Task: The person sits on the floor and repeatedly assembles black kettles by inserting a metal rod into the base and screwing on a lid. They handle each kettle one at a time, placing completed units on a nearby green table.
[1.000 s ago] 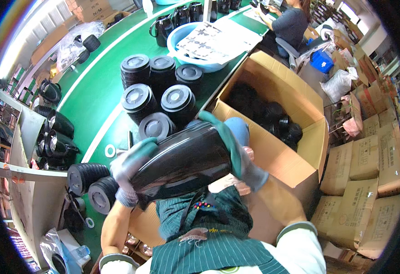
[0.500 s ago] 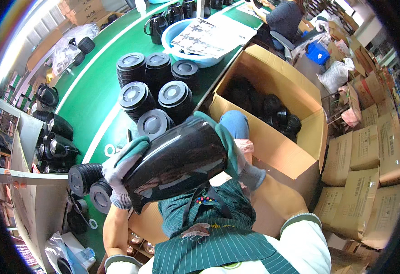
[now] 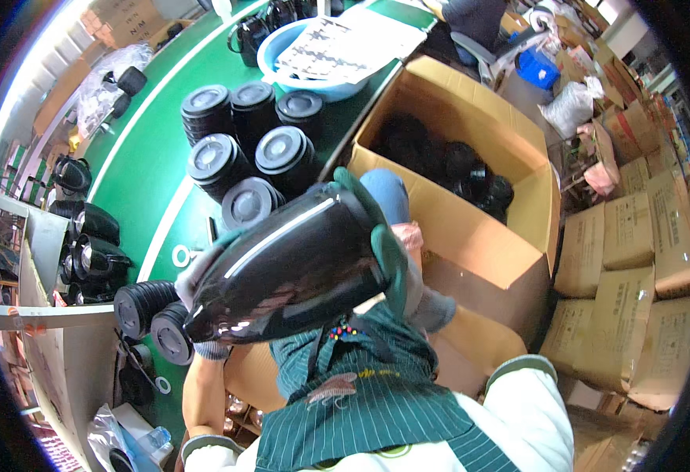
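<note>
A large, glossy black jug body [image 3: 290, 263] lies tilted across my lap, its pointed, spout-like end toward the lower left. My left hand [image 3: 195, 277], in a green and whitish glove, grips that end from behind, so most of its fingers are hidden. At the wide end, my right hand [image 3: 393, 263] is wrapped round the base in a green glove with a grey cuff. Just beyond the jug, stacks of round black lids [image 3: 252, 203] stand on the green table [image 3: 156, 165]. More ribbed black lids [image 3: 173, 332] lie on their sides near my left wrist.
An open cardboard box [image 3: 471, 244] holding black parts stands to my right. Farther back is a light-blue basin [image 3: 333, 88] under a patterned sheet [image 3: 353, 47]. Dark jugs [image 3: 97, 256] rest at the left. Stacked cartons [image 3: 597, 315] line the right side. A person [image 3: 482, 23] sits at the far end.
The jug has turned a little in my hands, with its spout end shifting left. My left hand has slipped farther behind it. The whole view has shifted slightly.
</note>
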`<control>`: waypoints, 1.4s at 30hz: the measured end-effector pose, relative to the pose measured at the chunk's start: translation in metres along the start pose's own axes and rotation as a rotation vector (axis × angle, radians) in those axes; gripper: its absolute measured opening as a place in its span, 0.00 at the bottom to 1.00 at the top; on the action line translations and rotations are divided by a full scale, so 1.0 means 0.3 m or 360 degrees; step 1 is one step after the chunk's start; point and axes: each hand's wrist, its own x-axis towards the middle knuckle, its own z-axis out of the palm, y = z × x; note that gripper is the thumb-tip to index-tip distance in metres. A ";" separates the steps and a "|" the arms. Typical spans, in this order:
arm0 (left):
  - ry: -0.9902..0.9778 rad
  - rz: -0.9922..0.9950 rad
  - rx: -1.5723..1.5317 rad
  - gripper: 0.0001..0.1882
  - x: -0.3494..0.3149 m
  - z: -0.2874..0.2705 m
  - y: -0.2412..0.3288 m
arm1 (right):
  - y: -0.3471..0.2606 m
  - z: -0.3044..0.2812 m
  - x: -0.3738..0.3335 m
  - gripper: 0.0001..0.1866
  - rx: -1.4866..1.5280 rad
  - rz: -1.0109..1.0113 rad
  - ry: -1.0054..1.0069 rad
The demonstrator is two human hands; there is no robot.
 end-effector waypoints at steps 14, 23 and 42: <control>-0.0747 -0.0345 -0.1072 0.40 0.208 0.158 0.299 | 0.114 -0.328 0.032 0.32 -0.0843 -0.0474 0.0216; -0.0686 -0.0276 -0.0941 0.37 0.166 0.185 0.239 | 0.135 -0.398 0.007 0.28 -0.0171 0.0049 0.0388; -0.0022 -0.1181 0.1763 0.41 -0.179 0.192 -0.579 | 0.166 -0.214 -0.022 0.57 -0.1779 -0.0071 -0.0131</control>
